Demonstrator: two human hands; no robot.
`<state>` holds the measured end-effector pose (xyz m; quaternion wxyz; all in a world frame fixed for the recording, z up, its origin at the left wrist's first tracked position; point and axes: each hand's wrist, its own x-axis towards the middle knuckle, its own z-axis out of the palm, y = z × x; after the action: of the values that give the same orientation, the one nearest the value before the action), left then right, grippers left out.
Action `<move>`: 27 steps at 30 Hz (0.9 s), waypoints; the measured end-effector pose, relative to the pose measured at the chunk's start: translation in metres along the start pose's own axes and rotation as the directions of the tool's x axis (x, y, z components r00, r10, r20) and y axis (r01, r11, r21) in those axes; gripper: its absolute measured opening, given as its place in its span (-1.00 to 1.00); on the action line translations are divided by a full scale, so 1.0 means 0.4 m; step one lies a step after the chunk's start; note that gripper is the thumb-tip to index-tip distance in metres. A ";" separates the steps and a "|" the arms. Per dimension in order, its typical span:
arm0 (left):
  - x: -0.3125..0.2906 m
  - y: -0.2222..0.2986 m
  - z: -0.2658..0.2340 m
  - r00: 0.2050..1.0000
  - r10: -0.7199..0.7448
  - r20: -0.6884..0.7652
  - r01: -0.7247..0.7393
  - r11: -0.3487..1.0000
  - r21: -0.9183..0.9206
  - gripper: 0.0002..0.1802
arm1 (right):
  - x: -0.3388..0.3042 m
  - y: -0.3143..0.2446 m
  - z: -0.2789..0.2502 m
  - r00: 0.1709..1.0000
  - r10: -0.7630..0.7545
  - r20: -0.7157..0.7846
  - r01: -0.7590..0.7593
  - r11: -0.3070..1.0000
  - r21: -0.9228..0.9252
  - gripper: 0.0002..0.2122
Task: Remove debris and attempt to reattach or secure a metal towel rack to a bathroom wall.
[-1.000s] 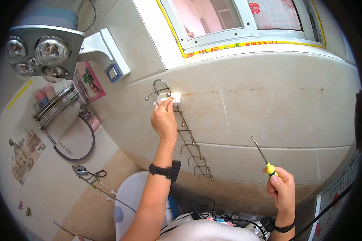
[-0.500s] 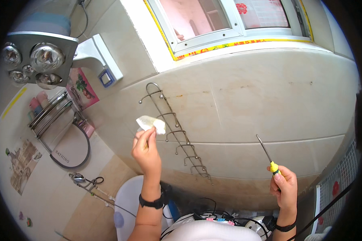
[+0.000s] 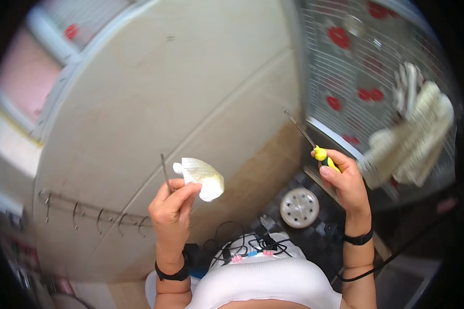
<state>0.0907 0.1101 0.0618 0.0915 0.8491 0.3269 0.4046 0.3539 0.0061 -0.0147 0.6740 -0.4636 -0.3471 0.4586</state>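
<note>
My left hand (image 3: 169, 213) pinches a crumpled piece of white tissue (image 3: 203, 174), lit brightly at its lower edge, between thumb and forefinger. A thin dark metal shaft (image 3: 164, 167) also sticks up out of that hand; its other end is hidden in the palm. In my right hand (image 3: 346, 180) is a screwdriver (image 3: 320, 153) with a yellow and dark green handle, its shank pointing up and left. The screwdriver's tip is free in the air, in front of the tiled wall (image 3: 201, 92). The two hands are well apart.
A metal hook rack (image 3: 95, 208) hangs on the wall at left, below a window (image 3: 46, 67). At right, pale towels (image 3: 412, 139) hang before a panel with red flowers (image 3: 340, 67). A round stool with holes (image 3: 299, 207) stands on dark floor. A black cable (image 3: 397, 252) trails past my right forearm.
My view has swung right, so the hook rack now lies at the left and the towels and stool show. Both hands keep their items; the shaft in my left hand has come into sight.
</note>
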 end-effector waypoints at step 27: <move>-0.053 0.302 0.354 0.561 0.765 0.316 -0.247 0.520 -0.818 -0.81 | -0.812 0.077 -0.003 0.073 -0.306 -0.949 0.380 0.889 -0.257 -0.71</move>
<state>0.2450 0.0194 0.0063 0.3762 0.8885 -0.1901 0.1816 0.2359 -0.2950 -0.0581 0.8360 -0.5317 0.0817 -0.1086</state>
